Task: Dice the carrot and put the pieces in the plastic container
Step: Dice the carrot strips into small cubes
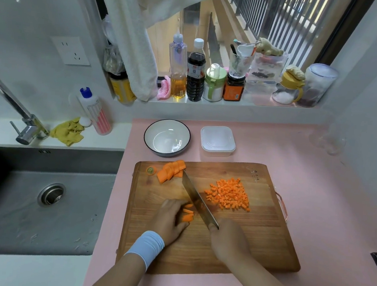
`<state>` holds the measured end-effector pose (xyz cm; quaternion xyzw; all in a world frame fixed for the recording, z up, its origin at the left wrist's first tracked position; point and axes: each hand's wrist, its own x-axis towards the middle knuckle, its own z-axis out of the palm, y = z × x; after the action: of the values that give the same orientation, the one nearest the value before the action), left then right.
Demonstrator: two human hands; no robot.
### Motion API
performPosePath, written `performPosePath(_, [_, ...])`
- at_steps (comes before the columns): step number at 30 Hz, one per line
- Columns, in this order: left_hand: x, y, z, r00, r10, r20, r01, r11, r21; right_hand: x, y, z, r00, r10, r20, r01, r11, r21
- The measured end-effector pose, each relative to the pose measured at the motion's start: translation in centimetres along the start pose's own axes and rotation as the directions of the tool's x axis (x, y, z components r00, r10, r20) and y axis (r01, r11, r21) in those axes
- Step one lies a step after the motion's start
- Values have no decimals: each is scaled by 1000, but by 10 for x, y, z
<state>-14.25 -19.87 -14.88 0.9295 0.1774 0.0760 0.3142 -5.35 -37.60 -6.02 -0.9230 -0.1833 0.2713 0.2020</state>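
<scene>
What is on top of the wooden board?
On the wooden board lie a diced carrot pile, uncut carrot slices, a carrot end, and strips that the left hand holds while the right hand grips the knife. The knife handle is hidden in that hand.

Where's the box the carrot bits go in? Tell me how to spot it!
Find the wooden cutting board on the pink counter. Behind its far edge sit two dishes. The plastic container is the right-hand one: square and whitish, while the bowl beside it is round with a dark rim.

The pink counter (315, 159) carries a wooden cutting board (249, 241), a white bowl (159, 128) and a plastic container (217, 140).
</scene>
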Motion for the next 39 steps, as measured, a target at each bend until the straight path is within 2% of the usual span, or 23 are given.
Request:
performPosePath(8, [8, 21, 20, 988, -140, -60, 135, 988, -81, -3, 4, -2, 1000, -3, 11, 3, 1000, 14])
performPosePath(12, [1, 10, 13, 993, -94, -75, 93, 995, -17, -5, 4, -4, 1000, -20, 5, 20, 1000, 10])
performPosePath(22, [-7, 3, 17, 992, 40, -119, -46, 998, -46, 0, 9, 3, 1000, 0, 17, 0, 1000, 8])
performPosePath(28, [-1, 4, 23, 970, 201, -138, -203, 979, -2, -1, 11, 5, 1000, -21, 12, 21, 1000, 0])
performPosePath(39, [0, 2, 35, 947, 211, -243, -223, 974, -26, 0, 10, 3, 998, -52, 24, 53, 998, -34])
